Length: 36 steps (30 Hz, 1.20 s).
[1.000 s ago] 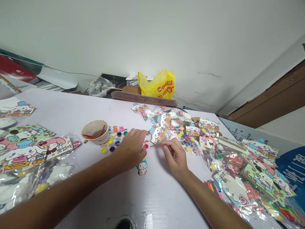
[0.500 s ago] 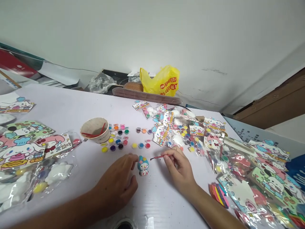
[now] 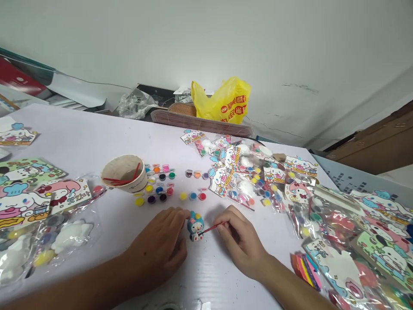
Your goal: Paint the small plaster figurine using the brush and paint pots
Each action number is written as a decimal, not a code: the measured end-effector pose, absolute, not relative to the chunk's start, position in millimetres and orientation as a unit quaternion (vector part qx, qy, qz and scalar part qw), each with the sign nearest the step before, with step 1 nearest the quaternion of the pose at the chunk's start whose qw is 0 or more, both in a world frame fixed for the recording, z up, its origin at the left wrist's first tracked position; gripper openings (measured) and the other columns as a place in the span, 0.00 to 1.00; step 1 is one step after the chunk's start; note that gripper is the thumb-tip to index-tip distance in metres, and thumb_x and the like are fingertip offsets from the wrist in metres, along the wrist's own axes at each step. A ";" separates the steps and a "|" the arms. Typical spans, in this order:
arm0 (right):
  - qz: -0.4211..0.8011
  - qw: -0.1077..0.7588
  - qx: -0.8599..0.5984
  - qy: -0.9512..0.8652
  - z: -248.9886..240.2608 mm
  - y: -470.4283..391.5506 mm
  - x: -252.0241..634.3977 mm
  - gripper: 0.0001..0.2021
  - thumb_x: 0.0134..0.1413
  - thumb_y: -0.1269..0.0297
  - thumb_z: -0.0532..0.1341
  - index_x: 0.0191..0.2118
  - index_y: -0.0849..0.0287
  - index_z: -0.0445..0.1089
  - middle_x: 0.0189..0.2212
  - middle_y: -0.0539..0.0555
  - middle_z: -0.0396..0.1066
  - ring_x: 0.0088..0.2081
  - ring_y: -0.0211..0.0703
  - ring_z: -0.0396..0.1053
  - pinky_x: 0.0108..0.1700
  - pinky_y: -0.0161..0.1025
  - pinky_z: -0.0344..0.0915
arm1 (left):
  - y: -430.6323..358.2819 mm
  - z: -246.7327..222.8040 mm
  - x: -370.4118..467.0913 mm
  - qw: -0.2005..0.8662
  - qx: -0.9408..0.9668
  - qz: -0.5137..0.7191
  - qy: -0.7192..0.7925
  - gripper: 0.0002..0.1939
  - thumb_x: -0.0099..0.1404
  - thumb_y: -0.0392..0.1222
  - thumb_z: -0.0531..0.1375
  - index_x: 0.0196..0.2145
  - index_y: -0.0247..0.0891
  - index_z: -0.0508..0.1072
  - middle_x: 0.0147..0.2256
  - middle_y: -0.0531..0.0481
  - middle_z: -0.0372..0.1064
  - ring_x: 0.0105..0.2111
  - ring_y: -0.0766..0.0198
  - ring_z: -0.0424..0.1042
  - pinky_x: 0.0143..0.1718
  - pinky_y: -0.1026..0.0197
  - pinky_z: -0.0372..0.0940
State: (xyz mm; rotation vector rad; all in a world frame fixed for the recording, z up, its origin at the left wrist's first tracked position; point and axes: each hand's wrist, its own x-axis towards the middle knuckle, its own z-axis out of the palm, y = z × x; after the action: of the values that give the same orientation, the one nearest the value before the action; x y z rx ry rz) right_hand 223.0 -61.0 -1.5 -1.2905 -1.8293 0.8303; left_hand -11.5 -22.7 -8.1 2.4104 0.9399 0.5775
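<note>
A small painted figurine (image 3: 195, 219) with a blue hood, a yellow bow and a white body sits upright on the white table (image 3: 206, 280). My left hand (image 3: 161, 241) is beside it with fingers curled, fingertips against the top left of the hood, steadying it. My right hand (image 3: 240, 241) pinches a thin red paintbrush (image 3: 213, 227). The dark brush tip is at the front of the figurine's white body, just below the face. Behind the hands stand several small paint pots (image 3: 192, 196) in strips, their lids open.
A paper cup (image 3: 124, 174) of murky water holds red brushes. Bagged plaster kits with picture cards lie at left (image 3: 69, 234) and right (image 3: 335, 267). More bagged kits (image 3: 245, 187) lie behind my right hand. A yellow plastic bag (image 3: 222, 103) stands by the wall.
My right hand has brought the brush tip left and down onto the figurine's body; before, it was held apart to the right. My left hand stays at the figurine. The view has shifted slightly.
</note>
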 end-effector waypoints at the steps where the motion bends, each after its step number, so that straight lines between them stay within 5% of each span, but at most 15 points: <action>1: 0.324 0.362 -0.500 -0.717 -0.7 -61.2 222.9 0.07 0.67 0.68 0.53 0.40 0.56 0.68 0.30 0.51 0.61 0.29 0.40 0.60 0.30 0.38 0.57 | -22.7 -8.6 -11.4 0.240 0.881 0.214 0.346 0.19 0.61 0.30 0.51 0.51 0.40 0.58 0.42 0.45 0.64 0.41 0.54 0.65 0.43 0.53 0.63; 36: 0.290 0.328 -0.493 -0.752 -1.0 -61.4 219.2 0.07 0.66 0.69 0.54 0.40 0.56 0.69 0.31 0.51 0.63 0.28 0.40 0.61 0.29 0.37 0.58 | -21.9 -7.2 -11.2 0.248 0.882 0.213 0.339 0.17 0.61 0.29 0.50 0.48 0.39 0.59 0.40 0.46 0.64 0.40 0.56 0.65 0.43 0.52 0.64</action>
State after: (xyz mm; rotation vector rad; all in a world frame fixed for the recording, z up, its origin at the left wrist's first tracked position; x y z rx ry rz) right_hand 219.2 -61.4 -1.0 -1.2904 -1.9693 0.7599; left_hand -11.2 -21.9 -7.2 2.4053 0.9242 0.5796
